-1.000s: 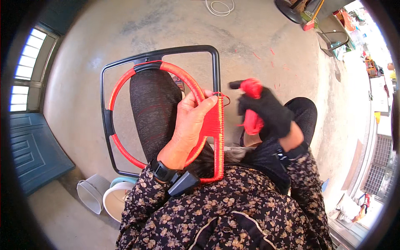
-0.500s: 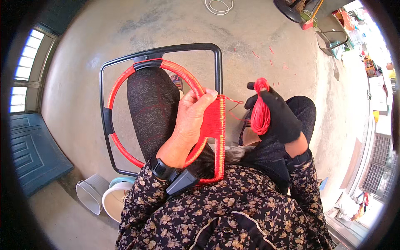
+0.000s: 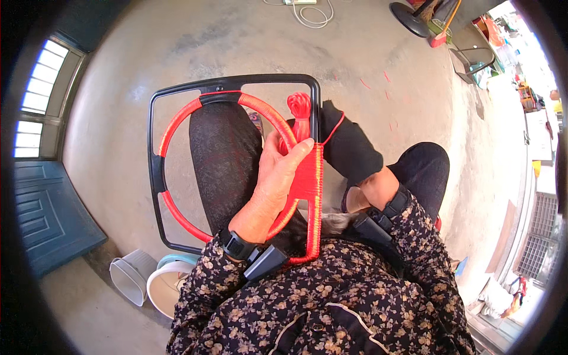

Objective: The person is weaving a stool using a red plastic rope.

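Observation:
A black rectangular frame [image 3: 272,79] with a round inner ring lies over my lap. Red cord is wound around much of the ring [image 3: 175,123] and along the lower right side, where it forms a solid red panel [image 3: 306,173]. My bare left hand [image 3: 276,171] is closed on the ring and panel, its thumb on top near the right bar. My right hand [image 3: 350,142], in a black glove, reaches behind the right bar; its fingers are mostly hidden. A bundle of red cord [image 3: 299,106] in that hand shows through the frame's opening. A red strand loops over the glove to the panel's upper corner.
Red cord scraps [image 3: 365,83] are scattered on the concrete floor [image 3: 207,53]. White cable [image 3: 313,22] lies ahead. A grey bin [image 3: 127,278] and a white bucket [image 3: 165,290] stand at lower left. A broom [image 3: 439,39] and a dark round base [image 3: 408,21] are at far right.
My right hand has moved left with the cord bundle, from the frame's right side to behind its right bar. The left hand keeps its grip on the frame.

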Tool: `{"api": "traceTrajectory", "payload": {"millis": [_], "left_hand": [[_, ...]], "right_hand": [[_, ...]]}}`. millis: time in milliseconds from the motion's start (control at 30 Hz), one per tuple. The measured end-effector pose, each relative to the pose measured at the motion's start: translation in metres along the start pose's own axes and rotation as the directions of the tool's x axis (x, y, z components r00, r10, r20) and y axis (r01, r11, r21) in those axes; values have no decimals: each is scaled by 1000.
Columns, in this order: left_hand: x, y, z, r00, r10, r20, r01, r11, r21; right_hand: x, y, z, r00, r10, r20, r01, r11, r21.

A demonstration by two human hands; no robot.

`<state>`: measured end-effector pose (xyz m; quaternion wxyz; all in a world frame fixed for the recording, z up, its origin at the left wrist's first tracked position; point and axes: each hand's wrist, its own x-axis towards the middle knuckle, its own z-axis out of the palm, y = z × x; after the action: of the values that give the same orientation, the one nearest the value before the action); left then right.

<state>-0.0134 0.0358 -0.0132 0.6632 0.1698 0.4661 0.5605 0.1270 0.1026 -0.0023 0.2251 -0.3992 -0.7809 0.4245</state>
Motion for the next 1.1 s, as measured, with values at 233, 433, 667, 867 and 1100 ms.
{"api": "traceTrajectory", "payload": {"millis": [233,433,667,867,1100], "left_hand": [[1,6,0,985,-103,139,116,990,-85],[2,2,4,996,2,94,7,995,-96],[-4,12,-2,998,-59,33,61,996,-64],[-6,16,3,984,-145,106,154,985,-80],[-8,16,6,993,-52,107,61,995,-82]], "right_hand": [[12,-12,5,973,210,-99,-80,703,707],[16,-15,-9,972,181,-153,-65,825,562],[-51,-4,-95,930,-123,-347,-65,873,-484],[-180,131,-226,522,627,-578,172,587,791],[-117,64,-130,750,578,-322,-2,489,872]]}}
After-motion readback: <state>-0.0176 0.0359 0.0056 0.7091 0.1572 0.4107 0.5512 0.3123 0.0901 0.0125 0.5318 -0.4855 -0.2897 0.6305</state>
